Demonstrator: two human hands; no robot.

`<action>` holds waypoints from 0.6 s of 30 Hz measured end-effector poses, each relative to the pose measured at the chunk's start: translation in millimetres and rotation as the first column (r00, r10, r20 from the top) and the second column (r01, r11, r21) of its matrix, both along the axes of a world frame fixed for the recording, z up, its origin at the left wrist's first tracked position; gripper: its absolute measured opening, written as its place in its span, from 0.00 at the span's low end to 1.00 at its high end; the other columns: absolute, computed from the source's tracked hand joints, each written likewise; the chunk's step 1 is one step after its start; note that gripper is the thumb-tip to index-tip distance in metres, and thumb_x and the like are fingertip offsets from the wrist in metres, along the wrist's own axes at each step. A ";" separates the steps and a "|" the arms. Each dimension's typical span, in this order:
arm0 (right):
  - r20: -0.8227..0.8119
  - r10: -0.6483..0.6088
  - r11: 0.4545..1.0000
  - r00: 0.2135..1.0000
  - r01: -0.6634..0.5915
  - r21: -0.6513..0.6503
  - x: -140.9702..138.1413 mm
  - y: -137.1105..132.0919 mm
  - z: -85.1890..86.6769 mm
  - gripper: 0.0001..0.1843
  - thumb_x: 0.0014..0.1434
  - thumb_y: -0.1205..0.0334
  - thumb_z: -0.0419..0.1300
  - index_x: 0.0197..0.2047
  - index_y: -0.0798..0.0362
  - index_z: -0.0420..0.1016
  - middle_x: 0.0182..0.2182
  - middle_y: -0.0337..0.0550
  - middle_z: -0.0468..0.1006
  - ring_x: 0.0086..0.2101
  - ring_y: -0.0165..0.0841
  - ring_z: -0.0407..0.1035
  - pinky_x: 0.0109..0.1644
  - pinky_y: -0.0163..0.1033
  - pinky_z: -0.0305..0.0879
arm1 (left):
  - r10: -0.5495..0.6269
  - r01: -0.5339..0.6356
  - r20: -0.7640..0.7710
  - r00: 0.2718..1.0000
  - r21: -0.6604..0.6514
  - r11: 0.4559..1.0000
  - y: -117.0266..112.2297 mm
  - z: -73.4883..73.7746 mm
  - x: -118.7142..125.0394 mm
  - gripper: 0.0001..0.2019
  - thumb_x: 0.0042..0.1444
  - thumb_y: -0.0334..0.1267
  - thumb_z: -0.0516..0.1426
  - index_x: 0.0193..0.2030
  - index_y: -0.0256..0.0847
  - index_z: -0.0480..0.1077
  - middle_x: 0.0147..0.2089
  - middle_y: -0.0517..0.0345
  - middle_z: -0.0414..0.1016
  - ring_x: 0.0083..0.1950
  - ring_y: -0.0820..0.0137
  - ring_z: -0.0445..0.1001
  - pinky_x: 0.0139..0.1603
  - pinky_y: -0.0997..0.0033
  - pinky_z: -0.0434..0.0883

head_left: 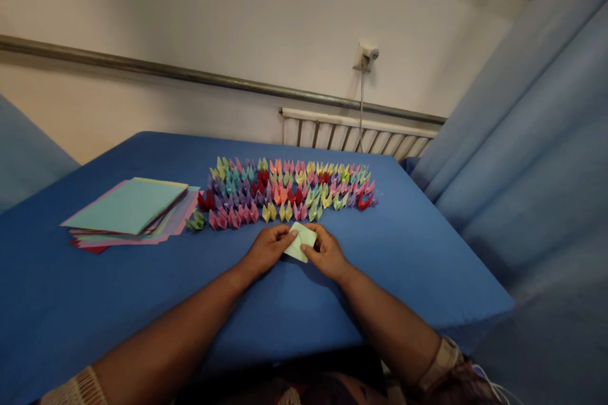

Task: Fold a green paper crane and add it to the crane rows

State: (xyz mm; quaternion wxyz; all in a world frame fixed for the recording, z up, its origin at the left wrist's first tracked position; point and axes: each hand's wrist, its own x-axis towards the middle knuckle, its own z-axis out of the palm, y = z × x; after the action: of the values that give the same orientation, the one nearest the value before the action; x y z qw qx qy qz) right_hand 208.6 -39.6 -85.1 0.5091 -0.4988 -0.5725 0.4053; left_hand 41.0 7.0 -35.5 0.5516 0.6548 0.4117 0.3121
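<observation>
A small folded piece of pale green paper (300, 244) is held between my two hands, just above the blue table cover. My left hand (270, 245) pinches its left edge, thumb on top. On the opposite edge, my right hand (327, 253) grips it with the thumb pressed on the face and the fingers behind. Creases show on the paper; its underside is hidden. Just beyond my hands stand rows of folded paper cranes (285, 194) in many colours. A dark green paper crane (196, 221) sits at the near left end of the rows.
A stack of coloured paper sheets (128, 205) lies on the left of the blue-covered table (408, 266). Behind the table are a wall rail (228, 81), a radiator (342, 133) and a socket with a plugged-in cord (365, 58). A blue curtain (532, 139) hangs at the right.
</observation>
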 end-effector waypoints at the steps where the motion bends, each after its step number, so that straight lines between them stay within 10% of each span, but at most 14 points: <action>1: 0.069 -0.009 1.000 0.998 0.008 0.017 0.5 -1.4 2.0 0.23 0.55 0.61 0.62 0.54 0.50 0.68 0.34 0.39 0.77 0.31 0.32 0.70 0.36 0.38 0.68 | 0.002 -0.002 -0.005 1.000 0.001 1.000 0.1 1.1 -0.5 0.22 0.51 0.57 0.59 0.27 0.36 0.71 0.23 0.64 0.65 0.25 0.74 0.61 0.25 0.75 0.57; 11: 0.328 -0.097 0.992 0.940 0.065 0.107 -1.8 -12.0 25.3 0.34 0.55 0.54 0.64 0.62 0.53 0.61 0.45 0.48 0.78 0.42 0.40 0.72 0.47 0.45 0.68 | 0.055 -0.055 0.004 0.998 -0.005 0.998 2.6 1.3 -2.1 0.22 0.51 0.57 0.59 0.31 0.35 0.75 0.27 0.60 0.71 0.30 0.70 0.66 0.31 0.73 0.62; 18: 0.051 -0.100 0.995 0.994 0.099 0.018 -3.1 -3.2 13.2 0.15 0.60 0.56 0.56 0.48 0.53 0.71 0.27 0.37 0.73 0.25 0.30 0.65 0.30 0.35 0.63 | 0.080 -0.072 0.069 0.994 -0.111 0.991 0.3 0.3 -1.1 0.21 0.50 0.56 0.61 0.32 0.35 0.75 0.29 0.59 0.72 0.31 0.70 0.66 0.32 0.73 0.63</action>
State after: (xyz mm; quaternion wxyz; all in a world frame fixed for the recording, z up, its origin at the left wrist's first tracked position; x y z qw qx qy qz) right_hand 205.5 -42.8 -71.9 0.5175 -0.5330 -0.5630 0.3621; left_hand 39.8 7.3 -35.1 0.5887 0.5960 0.4321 0.3339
